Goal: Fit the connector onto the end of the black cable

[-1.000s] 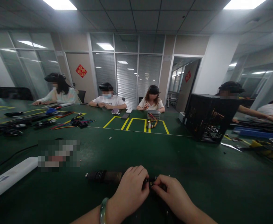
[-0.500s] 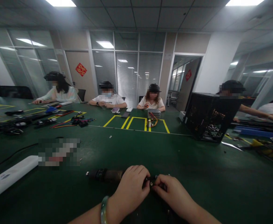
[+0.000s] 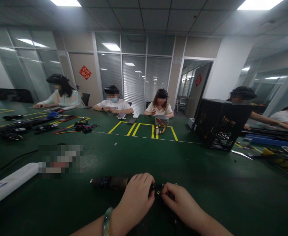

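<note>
A dark cylindrical tool (image 3: 109, 182) lies across the green table (image 3: 139, 157) near the front edge. My left hand (image 3: 137, 199), with a green bangle on the wrist, is wrapped round its right part. My right hand (image 3: 177, 200) pinches a small dark piece (image 3: 158, 189) at the tool's right end, where the two hands meet. What lies under my hands is hidden.
A white flat device (image 3: 8, 183) lies at the left. A black open computer case (image 3: 217, 124) stands at the right. Cables and tools (image 3: 82, 127) lie at the far left. Several people sit along the far and right sides. Yellow tape boxes (image 3: 144, 129) mark the far middle.
Both hands stay on the tool; my right fingers have shifted slightly at its end. The view has drifted a little.
</note>
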`<state>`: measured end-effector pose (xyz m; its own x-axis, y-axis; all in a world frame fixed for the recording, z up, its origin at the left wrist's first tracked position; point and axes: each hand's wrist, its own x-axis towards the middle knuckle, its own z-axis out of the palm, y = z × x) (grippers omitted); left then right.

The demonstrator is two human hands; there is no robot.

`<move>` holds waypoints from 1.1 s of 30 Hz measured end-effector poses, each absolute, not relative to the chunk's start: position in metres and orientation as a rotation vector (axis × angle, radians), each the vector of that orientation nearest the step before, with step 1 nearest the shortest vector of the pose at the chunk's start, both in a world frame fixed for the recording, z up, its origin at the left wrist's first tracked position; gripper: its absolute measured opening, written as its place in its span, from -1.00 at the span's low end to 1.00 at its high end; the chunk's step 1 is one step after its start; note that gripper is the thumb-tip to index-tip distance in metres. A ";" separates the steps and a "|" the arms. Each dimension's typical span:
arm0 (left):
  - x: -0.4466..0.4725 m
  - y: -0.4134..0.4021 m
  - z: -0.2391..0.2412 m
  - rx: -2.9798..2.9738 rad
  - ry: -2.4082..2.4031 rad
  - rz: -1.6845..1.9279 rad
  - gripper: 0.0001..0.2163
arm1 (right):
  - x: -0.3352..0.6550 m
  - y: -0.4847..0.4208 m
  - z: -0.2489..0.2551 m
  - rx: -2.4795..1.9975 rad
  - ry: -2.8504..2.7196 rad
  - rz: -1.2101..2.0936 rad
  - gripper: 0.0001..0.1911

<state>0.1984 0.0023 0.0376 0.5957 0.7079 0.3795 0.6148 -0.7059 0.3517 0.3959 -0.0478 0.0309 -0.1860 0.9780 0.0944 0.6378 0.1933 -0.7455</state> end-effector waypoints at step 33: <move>0.196 0.008 0.039 2.714 0.843 0.730 -0.90 | 0.397 -0.045 0.031 -1.675 -1.716 0.702 -0.87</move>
